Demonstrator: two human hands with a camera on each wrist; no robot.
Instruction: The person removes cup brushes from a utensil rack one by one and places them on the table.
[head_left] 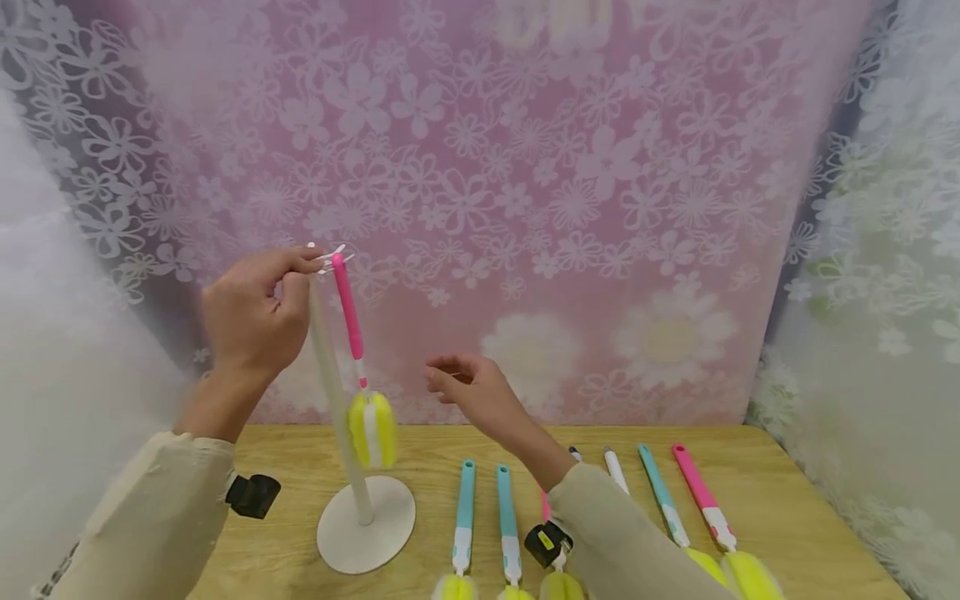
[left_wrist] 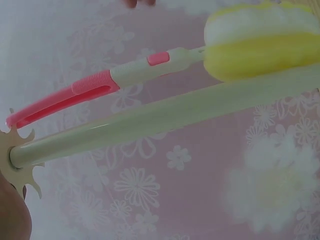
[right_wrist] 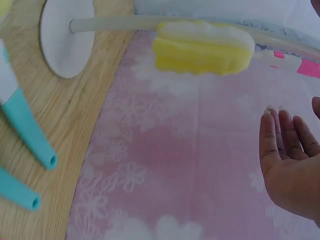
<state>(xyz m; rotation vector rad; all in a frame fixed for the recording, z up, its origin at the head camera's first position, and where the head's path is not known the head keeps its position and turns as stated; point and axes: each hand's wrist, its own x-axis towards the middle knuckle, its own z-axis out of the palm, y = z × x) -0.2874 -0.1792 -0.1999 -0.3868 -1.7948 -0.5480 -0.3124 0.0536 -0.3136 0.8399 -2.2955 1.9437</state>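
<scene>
A white stand [head_left: 327, 392] with a round base [head_left: 375, 550] rises from the table. My left hand [head_left: 258, 312] pinches its hooked top ring [left_wrist: 7, 150] between thumb and fingers. From one hook hangs a sponge bottle brush [head_left: 348, 308] with a pink handle, its yellow-and-white sponge head [right_wrist: 202, 52] pointing down beside the pole. To the right of this brush, my right hand [head_left: 483, 396] is in the air, apart from it. Its fingers are loosely bent with nothing between them, as the right wrist view also shows.
Several more sponge brushes lie on the wooden table [head_left: 795, 517] at the front right, including teal-handled brushes [head_left: 467, 492] and a pink-handled brush [head_left: 696, 479]. My right forearm partly covers some. A flowered cloth [head_left: 525, 208] hangs behind the table.
</scene>
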